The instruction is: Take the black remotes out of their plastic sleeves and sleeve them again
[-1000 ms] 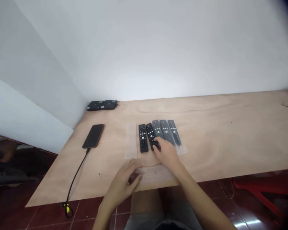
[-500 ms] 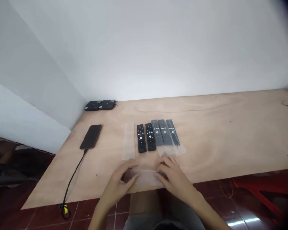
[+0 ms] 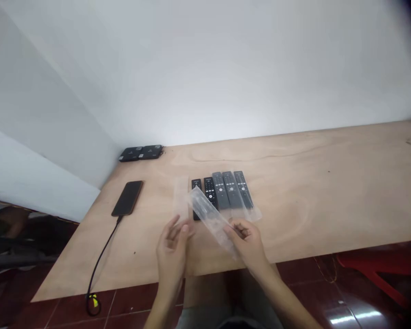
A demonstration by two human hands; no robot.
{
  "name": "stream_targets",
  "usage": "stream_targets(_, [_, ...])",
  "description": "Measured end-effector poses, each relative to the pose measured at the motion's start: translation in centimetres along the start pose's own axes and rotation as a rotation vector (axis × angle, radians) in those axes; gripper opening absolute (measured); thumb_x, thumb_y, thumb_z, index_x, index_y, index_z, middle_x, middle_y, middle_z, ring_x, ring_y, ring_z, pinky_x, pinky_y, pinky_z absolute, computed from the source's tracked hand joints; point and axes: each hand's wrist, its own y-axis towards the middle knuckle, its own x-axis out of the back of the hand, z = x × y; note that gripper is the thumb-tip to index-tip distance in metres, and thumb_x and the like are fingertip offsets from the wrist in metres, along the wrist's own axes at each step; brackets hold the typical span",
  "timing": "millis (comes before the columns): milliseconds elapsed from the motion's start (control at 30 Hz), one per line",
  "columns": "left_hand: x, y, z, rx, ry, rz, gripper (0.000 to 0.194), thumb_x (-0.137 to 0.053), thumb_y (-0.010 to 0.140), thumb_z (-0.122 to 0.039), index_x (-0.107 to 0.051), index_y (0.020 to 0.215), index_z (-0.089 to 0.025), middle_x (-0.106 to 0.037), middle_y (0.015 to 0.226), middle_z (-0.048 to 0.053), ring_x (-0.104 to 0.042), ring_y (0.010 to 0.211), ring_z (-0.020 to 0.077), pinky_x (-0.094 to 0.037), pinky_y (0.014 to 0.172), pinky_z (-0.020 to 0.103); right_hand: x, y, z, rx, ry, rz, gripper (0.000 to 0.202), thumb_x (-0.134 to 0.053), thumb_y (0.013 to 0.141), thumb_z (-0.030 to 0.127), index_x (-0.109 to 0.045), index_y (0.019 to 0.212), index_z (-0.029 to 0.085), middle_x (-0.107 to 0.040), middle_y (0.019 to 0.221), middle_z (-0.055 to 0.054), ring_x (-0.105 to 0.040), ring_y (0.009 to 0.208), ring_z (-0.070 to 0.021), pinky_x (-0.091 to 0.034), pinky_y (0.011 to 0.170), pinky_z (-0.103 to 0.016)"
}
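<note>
My right hand (image 3: 243, 235) pinches a clear plastic sleeve (image 3: 210, 217), which slants up to the left over part of the leftmost black remote (image 3: 196, 214). Fingers apart and curled, my left hand (image 3: 173, 240) is by the lower end of another clear sleeve (image 3: 181, 194) lying flat on the wooden table (image 3: 294, 192). Beside the leftmost remote is a second bare black remote (image 3: 209, 187). Three more remotes in clear sleeves lie to the right in a row: one (image 3: 220, 189), a middle one (image 3: 231, 189) and the rightmost (image 3: 243, 188).
A phone (image 3: 127, 198) with a black cable (image 3: 101, 262) lies on the left. Two black boxes, one (image 3: 130, 154) beside the other (image 3: 150, 152), sit at the back left corner against the wall. A red chair (image 3: 380, 269) stands beyond the front edge at right.
The sleeve that lay flat at the front edge between both hands is now lifted and slanted in my right hand. My left hand has let go of it and turned upward near the other sleeve.
</note>
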Motion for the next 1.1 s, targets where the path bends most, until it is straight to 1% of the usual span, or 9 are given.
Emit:
stream_targets(100, [-1.9, -0.6, 0.4, 0.106, -0.074, 0.116, 0.068, -0.088, 0.088, -0.058, -0.069, 0.138, -0.015, -0.084, 0.114, 0.015, -0.083, 0.106, 0.0304, -0.070, 0.093, 0.045, -1.6, 0.2, -0.2, 0.006, 0.043, 0.004, 0.047, -0.080, 0.093, 0.062, -0.061, 0.076, 0.022, -0.058, 0.069, 0.001, -0.053, 0.066, -0.0175, -0.042, 0.062, -0.028])
stream_targets(233, [-2.0, 1.0, 0.0, 0.061, -0.095, 0.030, 0.064, -0.095, 0.081, -0.051, -0.073, 0.129, -0.015, -0.084, 0.101, 0.010, -0.082, 0.091, 0.0219, -0.067, 0.087, 0.034, -2.1, -0.1, -0.8, -0.004, 0.056, 0.085, 0.041, -0.078, 0.096, 0.059, -0.067, 0.083, 0.022, -0.061, 0.073, 0.000, -0.057, 0.069, -0.0182, -0.044, 0.063, -0.029])
stream_targets(367, [0.2, 6.0, -1.4, -0.099, 0.059, 0.018, 0.058, -0.091, 0.083, -0.049, -0.075, 0.127, -0.013, -0.081, 0.091, 0.007, -0.075, 0.077, 0.0166, -0.063, 0.076, 0.029, -1.1, -0.6, -1.3, -0.012, 0.016, 0.163, 0.034, -0.074, 0.101, 0.054, -0.073, 0.094, 0.021, -0.068, 0.082, -0.003, -0.064, 0.078, -0.0206, -0.048, 0.070, -0.031])
stream_targets(533, [2.0, 14.3, -2.4, -0.257, 0.480, 0.118, 0.056, -0.076, 0.088, -0.055, -0.076, 0.122, -0.011, -0.082, 0.098, 0.013, -0.075, 0.076, 0.0215, -0.061, 0.069, 0.033, -0.5, -0.8, -1.4, 0.000, -0.068, 0.226, 0.027, -0.069, 0.105, 0.046, -0.075, 0.098, 0.021, -0.070, 0.086, -0.003, -0.065, 0.081, -0.0210, -0.048, 0.071, -0.031])
stream_targets(633, [2.2, 17.8, -1.9, -0.308, 0.660, 0.122, 0.042, -0.075, 0.082, -0.045, -0.079, 0.108, -0.013, -0.080, 0.086, 0.011, -0.075, 0.076, 0.0259, -0.063, 0.075, 0.040, -0.5, -0.8, -1.2, 0.021, -0.096, 0.229, 0.025, -0.067, 0.105, 0.042, -0.074, 0.096, 0.020, -0.069, 0.084, -0.002, -0.063, 0.080, -0.0204, -0.047, 0.070, -0.030])
stream_targets(700, [2.3, 18.9, -1.5, -0.368, 0.777, 0.110, 0.039, -0.072, 0.084, -0.040, -0.078, 0.112, -0.015, -0.080, 0.092, 0.011, -0.075, 0.077, 0.0272, -0.064, 0.083, 0.045, -0.6, -0.7, -1.1, 0.014, -0.094, 0.225, 0.024, -0.066, 0.106, 0.041, -0.074, 0.096, 0.020, -0.069, 0.084, -0.002, -0.063, 0.079, -0.0202, -0.045, 0.069, -0.030])
stream_targets(833, [2.2, 19.7, -1.1, -0.524, 0.936, 0.117, 0.047, -0.057, 0.098, -0.041, -0.069, 0.135, -0.015, -0.074, 0.130, 0.020, -0.075, 0.109, 0.0341, -0.061, 0.101, 0.055, -0.6, -0.6, -1.0, 0.012, -0.058, 0.234, 0.025, -0.063, 0.108, 0.039, -0.071, 0.092, 0.021, -0.066, 0.082, -0.001, -0.062, 0.078, -0.0193, -0.044, 0.070, -0.030])
stream_targets(967, [1.1, 20.4, -0.1, -0.656, 1.045, 0.304, 0.055, -0.046, 0.108, -0.049, -0.060, 0.151, -0.018, -0.060, 0.161, 0.017, -0.053, 0.154, 0.0351, -0.043, 0.129, 0.058, -0.6, -0.5, -0.8, 0.008, -0.061, 0.264, 0.025, -0.062, 0.108, 0.037, -0.070, 0.091, 0.020, -0.064, 0.080, 0.000, -0.060, 0.077, -0.0184, -0.042, 0.069, -0.029])
stream_targets(1100, [0.4, 21.3, 1.7, -0.707, 1.155, 0.479, 0.066, -0.043, 0.110, -0.054, -0.053, 0.161, -0.014, -0.049, 0.173, 0.017, -0.038, 0.166, 0.0353, -0.029, 0.137, 0.059, -0.6, -0.5, -0.5, 0.005, -0.090, 0.273, 0.023, -0.062, 0.107, 0.034, -0.070, 0.091, 0.020, -0.064, 0.082, 0.000, -0.059, 0.078, -0.0179, -0.041, 0.069, -0.029])
